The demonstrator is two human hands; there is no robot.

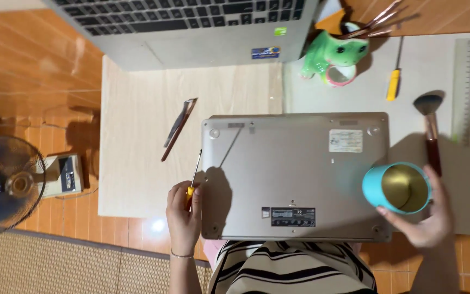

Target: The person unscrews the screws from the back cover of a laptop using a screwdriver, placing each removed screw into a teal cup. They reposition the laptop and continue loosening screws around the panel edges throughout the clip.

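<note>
while my left hand pinches a yellow-handled screwdriver at the upturned laptop's left edge, my right hand grips a teal cup, its base hidden

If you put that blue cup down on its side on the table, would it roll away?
Probably yes. The blue cup is round with smooth sides, so on its side it would likely roll, perhaps in a curve. It looks empty, showing only a gold inside, so it is probably light and easy to knock. The right hand grips it tilted from below.
</note>
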